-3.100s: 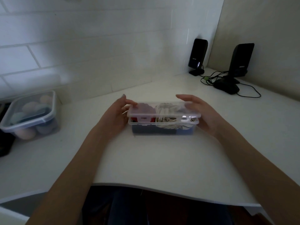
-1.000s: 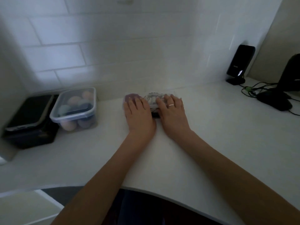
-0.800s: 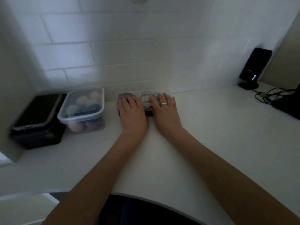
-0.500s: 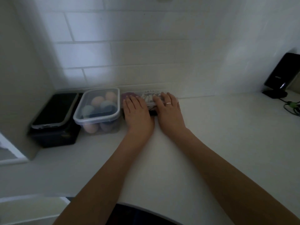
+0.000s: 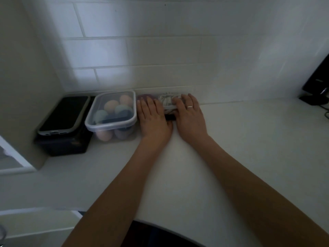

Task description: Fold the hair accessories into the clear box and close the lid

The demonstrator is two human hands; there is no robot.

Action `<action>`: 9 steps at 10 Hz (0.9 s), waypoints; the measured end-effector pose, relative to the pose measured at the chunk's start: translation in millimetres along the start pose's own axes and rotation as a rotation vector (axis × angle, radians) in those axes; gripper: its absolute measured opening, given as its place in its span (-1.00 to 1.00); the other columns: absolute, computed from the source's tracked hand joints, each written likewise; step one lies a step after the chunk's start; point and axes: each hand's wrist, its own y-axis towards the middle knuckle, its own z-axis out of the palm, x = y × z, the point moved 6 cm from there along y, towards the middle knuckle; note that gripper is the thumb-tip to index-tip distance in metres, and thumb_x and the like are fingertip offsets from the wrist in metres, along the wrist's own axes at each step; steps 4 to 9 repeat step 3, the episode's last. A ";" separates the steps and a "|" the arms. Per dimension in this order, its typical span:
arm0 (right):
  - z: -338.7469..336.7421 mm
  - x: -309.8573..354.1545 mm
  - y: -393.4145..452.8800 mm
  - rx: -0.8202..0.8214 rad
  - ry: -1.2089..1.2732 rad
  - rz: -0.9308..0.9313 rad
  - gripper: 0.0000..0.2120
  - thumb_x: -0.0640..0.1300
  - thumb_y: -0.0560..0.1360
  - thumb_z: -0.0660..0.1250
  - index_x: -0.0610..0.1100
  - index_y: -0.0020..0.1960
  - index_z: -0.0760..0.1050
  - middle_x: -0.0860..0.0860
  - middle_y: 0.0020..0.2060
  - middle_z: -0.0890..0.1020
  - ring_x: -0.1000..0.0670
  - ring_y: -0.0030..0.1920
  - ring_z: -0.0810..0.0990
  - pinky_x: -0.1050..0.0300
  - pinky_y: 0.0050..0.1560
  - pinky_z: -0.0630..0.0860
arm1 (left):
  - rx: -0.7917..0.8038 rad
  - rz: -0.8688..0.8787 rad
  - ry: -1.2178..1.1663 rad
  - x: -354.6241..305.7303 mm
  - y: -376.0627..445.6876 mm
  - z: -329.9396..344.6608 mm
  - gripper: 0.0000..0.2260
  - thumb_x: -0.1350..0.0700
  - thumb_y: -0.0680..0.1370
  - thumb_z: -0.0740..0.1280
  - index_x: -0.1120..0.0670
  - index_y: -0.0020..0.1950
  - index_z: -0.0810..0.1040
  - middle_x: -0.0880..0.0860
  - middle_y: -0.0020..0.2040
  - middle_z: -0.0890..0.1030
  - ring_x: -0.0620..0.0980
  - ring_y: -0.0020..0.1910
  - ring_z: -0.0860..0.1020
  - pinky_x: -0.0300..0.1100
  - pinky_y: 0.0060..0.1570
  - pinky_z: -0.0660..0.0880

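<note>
The clear box (image 5: 167, 100) stands against the tiled wall at the back of the white counter, its lid on. Through the lid show a white hair accessory and a purplish one (image 5: 143, 96) at its left end. My left hand (image 5: 153, 117) lies flat over the box's left half, fingers straight. My right hand (image 5: 189, 114), a ring on one finger, lies flat over the right half. Both hands hide most of the box; a dark strip of its front shows between them.
A lidded clear tub of pastel egg-shaped sponges (image 5: 112, 114) touches the box's left side. Further left a phone (image 5: 65, 114) lies on a black box in the corner. A black speaker (image 5: 318, 82) and cables stand far right.
The box has been pushed from the middle of the counter back and left, up against the wall and the sponge tub. Both hands went from its ends to lying flat on its lid.
</note>
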 end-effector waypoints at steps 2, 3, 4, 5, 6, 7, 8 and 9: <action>-9.3 1.6 -12.7 0.032 0.162 0.039 -0.54 -0.19 0.53 0.12 -0.05 0.43 0.29 -0.07 0.49 0.25 -0.10 0.52 0.10 -0.14 0.45 0.04 | -0.098 0.167 -0.224 -7.4 -10.5 -14.2 -0.41 0.14 0.48 0.25 0.29 0.46 0.18 0.33 0.46 0.24 0.25 0.49 0.15 0.05 0.48 -0.14; -37.3 -4.8 -3.6 -0.022 0.636 0.151 -0.46 -0.34 0.47 0.11 -0.09 0.43 0.26 -0.06 0.43 0.34 -0.03 0.45 0.27 -0.12 0.43 0.13 | -0.161 0.275 -0.648 -8.4 -22.3 -47.0 -0.46 0.38 0.43 0.18 0.21 0.43 0.30 0.21 0.46 0.30 0.16 0.49 0.20 -0.11 0.50 0.05; -37.3 -4.8 -3.6 -0.022 0.636 0.151 -0.46 -0.34 0.47 0.11 -0.09 0.43 0.26 -0.06 0.43 0.34 -0.03 0.45 0.27 -0.12 0.43 0.13 | -0.161 0.275 -0.648 -8.4 -22.3 -47.0 -0.46 0.38 0.43 0.18 0.21 0.43 0.30 0.21 0.46 0.30 0.16 0.49 0.20 -0.11 0.50 0.05; -37.3 -4.8 -3.6 -0.022 0.636 0.151 -0.46 -0.34 0.47 0.11 -0.09 0.43 0.26 -0.06 0.43 0.34 -0.03 0.45 0.27 -0.12 0.43 0.13 | -0.161 0.275 -0.648 -8.4 -22.3 -47.0 -0.46 0.38 0.43 0.18 0.21 0.43 0.30 0.21 0.46 0.30 0.16 0.49 0.20 -0.11 0.50 0.05; -37.3 -4.8 -3.6 -0.022 0.636 0.151 -0.46 -0.34 0.47 0.11 -0.09 0.43 0.26 -0.06 0.43 0.34 -0.03 0.45 0.27 -0.12 0.43 0.13 | -0.161 0.275 -0.648 -8.4 -22.3 -47.0 -0.46 0.38 0.43 0.18 0.21 0.43 0.30 0.21 0.46 0.30 0.16 0.49 0.20 -0.11 0.50 0.05; -37.3 -4.8 -3.6 -0.022 0.636 0.151 -0.46 -0.34 0.47 0.11 -0.09 0.43 0.26 -0.06 0.43 0.34 -0.03 0.45 0.27 -0.12 0.43 0.13 | -0.161 0.275 -0.648 -8.4 -22.3 -47.0 -0.46 0.38 0.43 0.18 0.21 0.43 0.30 0.21 0.46 0.30 0.16 0.49 0.20 -0.11 0.50 0.05; -37.3 -4.8 -3.6 -0.022 0.636 0.151 -0.46 -0.34 0.47 0.11 -0.09 0.43 0.26 -0.06 0.43 0.34 -0.03 0.45 0.27 -0.12 0.43 0.13 | -0.161 0.275 -0.648 -8.4 -22.3 -47.0 -0.46 0.38 0.43 0.18 0.21 0.43 0.30 0.21 0.46 0.30 0.16 0.49 0.20 -0.11 0.50 0.05; -37.3 -4.8 -3.6 -0.022 0.636 0.151 -0.46 -0.34 0.47 0.11 -0.09 0.43 0.26 -0.06 0.43 0.34 -0.03 0.45 0.27 -0.12 0.43 0.13 | -0.161 0.275 -0.648 -8.4 -22.3 -47.0 -0.46 0.38 0.43 0.18 0.21 0.43 0.30 0.21 0.46 0.30 0.16 0.49 0.20 -0.11 0.50 0.05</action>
